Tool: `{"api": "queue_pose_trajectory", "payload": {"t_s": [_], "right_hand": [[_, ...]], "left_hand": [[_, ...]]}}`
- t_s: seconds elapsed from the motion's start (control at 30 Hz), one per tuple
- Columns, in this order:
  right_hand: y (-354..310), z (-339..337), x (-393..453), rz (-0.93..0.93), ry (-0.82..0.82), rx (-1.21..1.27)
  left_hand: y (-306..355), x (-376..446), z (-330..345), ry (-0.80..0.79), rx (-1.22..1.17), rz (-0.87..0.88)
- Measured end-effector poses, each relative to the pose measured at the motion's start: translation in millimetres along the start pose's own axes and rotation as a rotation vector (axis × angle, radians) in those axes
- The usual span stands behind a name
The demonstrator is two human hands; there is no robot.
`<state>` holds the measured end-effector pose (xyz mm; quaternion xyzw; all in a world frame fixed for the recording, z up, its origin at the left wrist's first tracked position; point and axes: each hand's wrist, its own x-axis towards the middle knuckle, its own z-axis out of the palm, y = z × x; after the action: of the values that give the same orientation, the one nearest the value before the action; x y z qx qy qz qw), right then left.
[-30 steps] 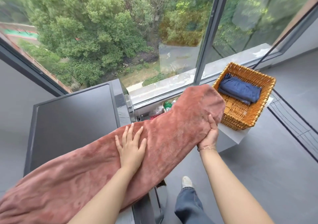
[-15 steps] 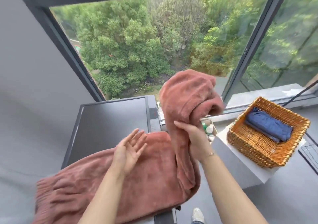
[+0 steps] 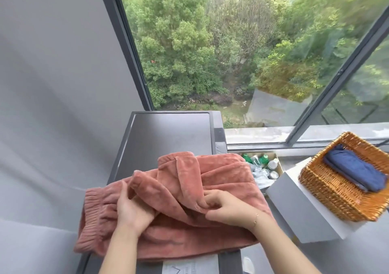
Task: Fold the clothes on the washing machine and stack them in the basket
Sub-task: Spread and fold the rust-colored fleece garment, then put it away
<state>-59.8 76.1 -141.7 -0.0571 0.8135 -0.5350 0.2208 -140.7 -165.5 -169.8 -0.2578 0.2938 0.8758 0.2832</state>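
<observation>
Both hands work the plush terracotta-pink fleece garment (image 3: 210,189) lying on the dark grey washing machine top (image 3: 168,135) — left hand (image 3: 131,207) and right hand (image 3: 224,207) pinch its folded-over edge, likely to square it. Beyond, right, the woven wicker basket (image 3: 328,191) already holds a folded navy cloth (image 3: 355,172).

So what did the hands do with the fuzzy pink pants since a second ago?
The pink pants lay stretched out long; the right hand lifted the far end and brought it back over, so they are now folded in half on the washing machine. The left hand, which lay flat on top, now grips the cloth too. The basket with the blue clothes is unchanged.
</observation>
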Motion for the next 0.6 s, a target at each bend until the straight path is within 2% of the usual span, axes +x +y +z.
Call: {"api": "queue_pose_trajectory", "payload": {"t_s": [0.07, 0.13, 0.23, 0.3, 0.37, 0.43, 0.5, 0.6], "right_hand": [[-6.8, 8.7, 0.3, 0.025, 0.086, 0.155], [-9.7, 18.2, 6.5, 0.122, 0.202, 0.278], [-15.0, 23.0, 22.6, 0.325, 0.294, 0.294], [-16.0, 21.1, 33.9, 0.359, 0.299, 0.33], [-24.5, 16.9, 42.0, 0.362, 0.403, 0.423], [-30.1, 5.3, 44.0, 0.321, 0.58, 0.55], [-33.7, -13.5, 38.1, 0.259, 0.752, 0.656], [-45.2, -47.2, 21.7, 0.105, 0.94, 0.663]], "left_hand": [[4.8, 2.5, 1.0, -0.005, 0.014, 0.018], [6.3, 6.4, 4.1, 0.041, 0.159, 0.024], [5.3, 10.7, 7.0, 0.1, 0.381, 0.06], [4.9, 9.8, 4.9, 0.185, 0.391, 0.106], [9.4, 4.1, 0.7, 0.209, 0.246, 0.116], [16.2, 1.2, -6.2, 0.23, 0.151, 0.11], [24.6, 0.8, -14.6, 0.227, 0.115, 0.074], [34.3, -2.6, -17.6, 0.178, 0.167, -0.01]]}}
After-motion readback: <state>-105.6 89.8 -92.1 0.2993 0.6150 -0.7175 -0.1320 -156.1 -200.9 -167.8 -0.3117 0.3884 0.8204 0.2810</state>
